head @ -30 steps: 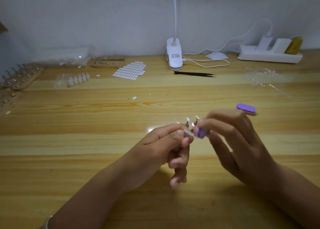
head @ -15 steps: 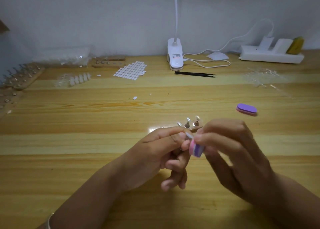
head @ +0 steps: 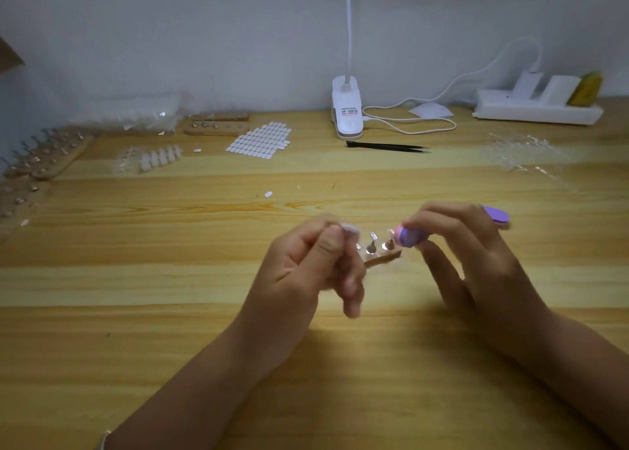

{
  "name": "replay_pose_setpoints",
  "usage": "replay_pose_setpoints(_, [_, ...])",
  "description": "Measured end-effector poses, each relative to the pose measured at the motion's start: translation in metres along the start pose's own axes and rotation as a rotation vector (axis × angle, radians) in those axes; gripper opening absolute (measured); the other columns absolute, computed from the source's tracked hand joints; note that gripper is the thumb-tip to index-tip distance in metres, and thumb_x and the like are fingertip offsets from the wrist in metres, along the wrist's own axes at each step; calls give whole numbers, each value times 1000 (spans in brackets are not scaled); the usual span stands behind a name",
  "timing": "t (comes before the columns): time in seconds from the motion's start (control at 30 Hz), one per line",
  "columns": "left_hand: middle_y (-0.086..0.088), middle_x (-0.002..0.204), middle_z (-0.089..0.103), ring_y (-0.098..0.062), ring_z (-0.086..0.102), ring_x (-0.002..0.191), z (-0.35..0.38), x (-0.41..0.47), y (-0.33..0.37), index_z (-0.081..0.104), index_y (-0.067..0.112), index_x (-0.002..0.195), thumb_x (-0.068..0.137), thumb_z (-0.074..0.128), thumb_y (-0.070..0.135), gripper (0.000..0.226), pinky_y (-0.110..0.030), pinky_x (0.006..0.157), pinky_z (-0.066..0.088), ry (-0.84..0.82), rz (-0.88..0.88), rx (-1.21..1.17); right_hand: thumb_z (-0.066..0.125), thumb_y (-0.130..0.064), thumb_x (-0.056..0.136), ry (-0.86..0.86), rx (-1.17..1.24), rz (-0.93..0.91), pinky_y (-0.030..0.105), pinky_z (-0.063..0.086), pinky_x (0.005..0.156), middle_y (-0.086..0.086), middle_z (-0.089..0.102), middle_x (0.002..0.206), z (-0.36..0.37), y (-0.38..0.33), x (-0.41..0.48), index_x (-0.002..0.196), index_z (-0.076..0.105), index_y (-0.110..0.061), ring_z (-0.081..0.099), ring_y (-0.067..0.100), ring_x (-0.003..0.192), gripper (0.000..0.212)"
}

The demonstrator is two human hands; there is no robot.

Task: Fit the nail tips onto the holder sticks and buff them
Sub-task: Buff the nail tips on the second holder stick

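Observation:
My left hand [head: 316, 262] pinches a holder stick topped with a pale nail tip [head: 350, 229] between thumb and forefinger, above the table's middle. My right hand [head: 466, 248] grips a small pink and purple buffer block [head: 408, 236], held a little to the right of the tip and apart from it. Between the hands a small wooden stand [head: 383, 259] carries a few upright holder sticks [head: 372, 245]. A second purple buffer [head: 497, 216] lies on the table behind my right hand, partly hidden by it.
A sheet of white adhesive tabs [head: 260, 139], black tweezers [head: 388, 147] and a clip lamp [head: 347, 112] sit at the back. Wooden racks of sticks [head: 44, 156] and loose nail tips [head: 160, 158] lie far left. Clear plastic pieces [head: 517, 153] and a power strip [head: 537, 110] are far right.
The hands have separated: my left hand lifted the stick and tip up and left, and my right hand carried the buffer block up and right, off the tip.

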State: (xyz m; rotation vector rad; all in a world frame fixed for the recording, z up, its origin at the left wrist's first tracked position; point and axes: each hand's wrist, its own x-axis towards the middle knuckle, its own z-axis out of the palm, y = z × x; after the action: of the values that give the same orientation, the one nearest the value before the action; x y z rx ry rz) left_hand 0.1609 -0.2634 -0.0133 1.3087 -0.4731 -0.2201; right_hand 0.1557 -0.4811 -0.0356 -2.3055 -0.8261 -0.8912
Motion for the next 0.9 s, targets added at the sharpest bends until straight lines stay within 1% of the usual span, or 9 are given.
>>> replay_pose_setpoints(0.1, [-2, 74, 63, -16, 62, 65, -4, 0, -2, 62, 14, 90, 99, 50, 20, 16, -27, 54, 50, 280, 310, 371, 51, -6, 98, 11, 57, 50, 35, 49, 94, 2, 55, 113, 3, 1, -2, 121, 56, -10, 59, 23, 103, 24])
replay_pose_setpoints(0.2, [8, 92, 62, -10, 60, 88, -10, 4, -4, 65, 23, 93, 98, 53, 19, 13, -17, 73, 44, 417, 341, 675, 51, -5, 99, -75, 54, 9, 33, 48, 95, 9, 61, 112, 11, -7, -3, 115, 65, 0, 60, 26, 103, 22])
replay_pose_setpoints(0.27, [7, 96, 61, -5, 55, 92, -12, 7, -7, 67, 25, 92, 97, 58, 16, 14, -12, 75, 37, 397, 264, 782, 50, -4, 99, -108, 25, -6, 35, 49, 93, 13, 64, 110, 13, -8, -3, 114, 67, 4, 62, 30, 101, 23])
replay_pose_setpoints(0.33, [9, 94, 61, -8, 54, 91, -11, 8, -11, 67, 26, 89, 96, 60, 12, 17, -15, 75, 35, 343, 168, 799, 50, -5, 99, -91, 26, 22, 35, 48, 93, 14, 64, 110, 11, -5, -3, 114, 66, 4, 62, 31, 100, 24])
replay_pose_setpoints(0.47, [14, 89, 58, -16, 53, 92, -8, 9, -17, 60, 31, 88, 95, 54, 22, 13, -36, 85, 41, 250, 118, 910, 50, -8, 98, -41, 52, 88, 37, 49, 92, 7, 59, 112, 10, 0, -3, 116, 65, 3, 60, 24, 100, 25])
replay_pose_setpoints(0.53, [12, 92, 60, -17, 52, 93, -8, 11, -20, 59, 30, 89, 98, 53, 18, 16, -42, 88, 41, 203, 58, 979, 51, -7, 98, -42, 67, 96, 36, 49, 93, 4, 58, 112, 12, 3, -3, 116, 64, 2, 60, 23, 101, 24])
replay_pose_setpoints(0.63, [13, 94, 61, -14, 51, 95, -8, 11, -21, 58, 30, 90, 99, 51, 17, 18, -37, 90, 38, 179, -11, 1041, 53, -7, 97, -50, 67, 113, 37, 49, 93, 7, 60, 114, 13, 7, -3, 118, 63, 1, 60, 23, 103, 24])
replay_pose_setpoints(0.77, [14, 93, 60, -12, 48, 93, -7, 10, -20, 60, 27, 91, 96, 55, 19, 11, -31, 87, 34, 185, 2, 1096, 51, -10, 99, -39, 66, 112, 35, 49, 94, 7, 60, 114, 13, 7, -3, 118, 63, 0, 60, 23, 103, 25])
replay_pose_setpoints(0.9, [13, 93, 58, -12, 47, 94, -7, 8, -19, 61, 27, 94, 88, 61, 17, 11, -30, 88, 35, 175, 0, 1119, 51, -10, 99, -40, 61, 111, 35, 49, 94, 8, 60, 114, 13, 6, -3, 118, 63, 0, 60, 24, 103, 26])
